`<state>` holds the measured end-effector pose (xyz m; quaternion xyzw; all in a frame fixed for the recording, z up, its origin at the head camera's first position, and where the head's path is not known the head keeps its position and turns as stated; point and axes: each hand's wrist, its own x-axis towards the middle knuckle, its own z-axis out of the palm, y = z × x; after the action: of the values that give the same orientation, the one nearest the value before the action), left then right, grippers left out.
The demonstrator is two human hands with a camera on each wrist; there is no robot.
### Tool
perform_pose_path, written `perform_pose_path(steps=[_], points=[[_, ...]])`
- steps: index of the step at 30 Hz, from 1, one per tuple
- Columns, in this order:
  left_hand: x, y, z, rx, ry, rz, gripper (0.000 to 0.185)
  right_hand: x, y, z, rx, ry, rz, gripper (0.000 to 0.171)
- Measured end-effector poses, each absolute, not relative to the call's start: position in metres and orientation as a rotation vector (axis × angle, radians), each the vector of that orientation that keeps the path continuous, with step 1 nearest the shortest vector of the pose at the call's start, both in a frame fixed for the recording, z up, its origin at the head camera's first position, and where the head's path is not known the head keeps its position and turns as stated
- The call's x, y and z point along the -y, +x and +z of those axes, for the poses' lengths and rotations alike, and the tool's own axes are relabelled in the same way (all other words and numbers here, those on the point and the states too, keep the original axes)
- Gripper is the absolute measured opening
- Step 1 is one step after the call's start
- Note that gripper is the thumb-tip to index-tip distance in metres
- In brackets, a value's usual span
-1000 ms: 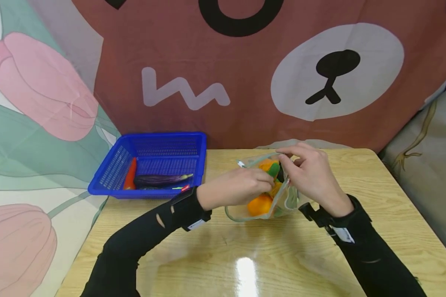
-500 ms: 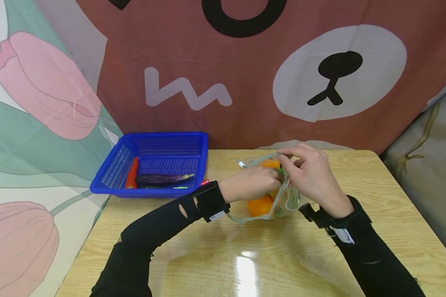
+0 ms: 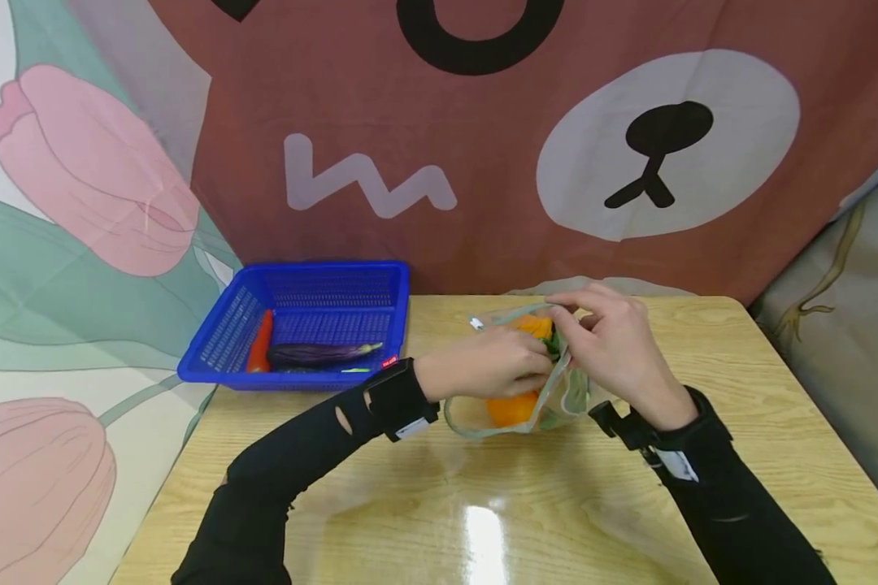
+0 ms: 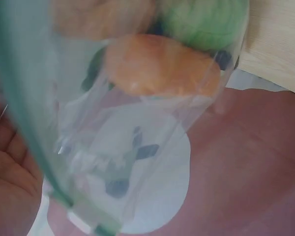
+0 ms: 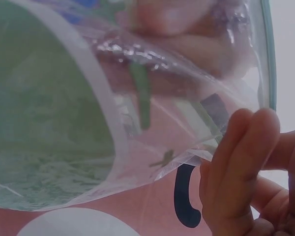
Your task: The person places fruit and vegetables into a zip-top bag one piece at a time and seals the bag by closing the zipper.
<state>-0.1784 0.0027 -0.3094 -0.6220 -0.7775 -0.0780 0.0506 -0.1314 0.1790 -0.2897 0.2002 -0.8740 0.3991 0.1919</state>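
We hold a clear zip bag (image 3: 527,382) at the far middle of the table (image 3: 483,504): our right hand (image 3: 615,349) pinches its upper rim with curled fingers, while our left hand (image 3: 483,366) reaches into the mouth, fingers closed around something orange inside. An orange fruit (image 3: 510,408) lies in the bag's bottom. A blue basket (image 3: 300,321) with an eggplant (image 3: 320,353) sits far left.

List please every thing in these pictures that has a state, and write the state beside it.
Plastic bag: open at its mouth, lying on the table, orange and green things inside.
Left hand: fingers reach into the bag's mouth.
Right hand: pinches the bag's upper edge.
Blue basket: upright on the table, holding an eggplant and a carrot.
Table: bare and shiny in front.
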Motion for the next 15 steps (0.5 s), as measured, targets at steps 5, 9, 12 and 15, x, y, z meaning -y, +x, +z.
perform_pose_path(steps=[5, 9, 12, 15], points=[[0.025, -0.180, -0.288, 2.312, -1.871, -0.636, 0.011, -0.179, -0.132, -0.290, 2.449, 0.572, 1.106, 0.018], [0.054, -0.194, -0.272, 2.274, -1.711, -0.851, 0.010, -0.178, -0.132, -0.290, 2.450, 0.572, 1.107, 0.019], [0.076, -0.210, -0.266, 2.328, -1.538, -0.918, 0.011, -0.178, -0.131, -0.290, 2.463, 0.554, 1.113, 0.020], [0.095, -0.224, -0.268, 2.429, -1.375, -0.966, 0.012, -0.177, -0.130, -0.290, 2.474, 0.538, 1.113, 0.020]])
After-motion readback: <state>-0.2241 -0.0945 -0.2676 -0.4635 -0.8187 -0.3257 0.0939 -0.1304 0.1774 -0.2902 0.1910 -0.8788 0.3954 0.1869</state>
